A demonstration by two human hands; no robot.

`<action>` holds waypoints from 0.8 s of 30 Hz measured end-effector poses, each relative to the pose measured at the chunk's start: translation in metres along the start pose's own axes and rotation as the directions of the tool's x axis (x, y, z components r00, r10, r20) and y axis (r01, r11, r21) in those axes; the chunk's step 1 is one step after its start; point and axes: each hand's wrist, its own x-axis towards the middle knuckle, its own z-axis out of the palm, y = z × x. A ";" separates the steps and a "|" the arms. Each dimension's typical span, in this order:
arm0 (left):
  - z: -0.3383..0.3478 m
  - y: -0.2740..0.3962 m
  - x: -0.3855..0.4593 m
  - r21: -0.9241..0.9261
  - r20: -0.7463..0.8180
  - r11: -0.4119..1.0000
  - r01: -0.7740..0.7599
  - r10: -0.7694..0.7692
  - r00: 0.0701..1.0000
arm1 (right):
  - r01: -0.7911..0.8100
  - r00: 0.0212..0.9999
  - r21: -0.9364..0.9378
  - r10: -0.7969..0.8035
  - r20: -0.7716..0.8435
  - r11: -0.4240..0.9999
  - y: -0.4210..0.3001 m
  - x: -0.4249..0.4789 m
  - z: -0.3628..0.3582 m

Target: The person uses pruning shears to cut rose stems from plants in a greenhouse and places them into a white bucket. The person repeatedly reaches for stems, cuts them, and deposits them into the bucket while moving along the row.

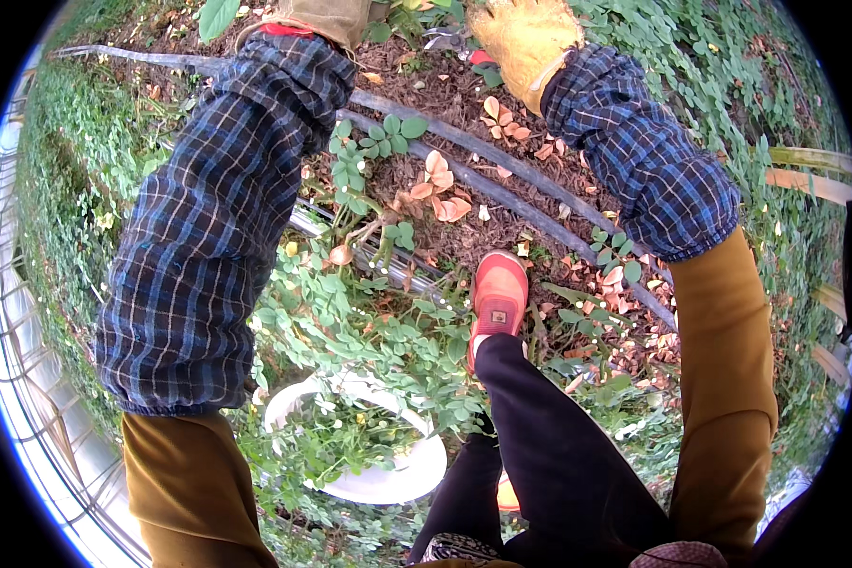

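Observation:
My right hand (529, 46), in a yellow leather work glove, is at the top of the view around pruning shears (446, 40). A bit of their red handle shows beside the glove, and the metal blades point left. At the top edge, my left hand (319, 20) wears a tan glove with a red band at the cuff. Its fingers lie beyond the picture, so what they hold is hidden. Green leafy stems (401, 25) stand between the two hands, above brown mulch. Blue plaid sleeve covers (199, 234) reach over both forearms.
Dark irrigation hoses (511, 199) cross the mulch diagonally. A cut-back plant stump (380, 224) stands left of my red shoe (500, 291). A white tub (390, 486) with leafy cuttings is at lower left. Dry fallen leaves (437, 184) and dense foliage (717, 85) surround me.

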 end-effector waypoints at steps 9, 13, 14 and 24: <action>-0.013 0.026 -0.038 -0.576 0.052 0.805 0.140 -0.135 0.989 | 0.048 0.967 0.048 -0.059 0.249 0.998 0.002 0.003 0.000; -0.004 -0.002 -0.047 -0.876 0.261 0.211 0.434 -0.548 0.795 | -0.055 0.971 0.242 -0.005 0.240 0.969 -0.002 -0.016 0.019; 0.002 -0.023 -0.052 -0.898 0.264 0.145 0.415 -0.577 0.773 | -0.086 0.971 0.258 0.023 0.236 0.962 -0.007 -0.020 0.011; -0.007 0.031 -0.023 -0.425 0.074 0.849 0.313 -0.312 0.947 | 0.027 0.999 0.020 -0.026 -0.021 0.999 0.008 0.011 0.019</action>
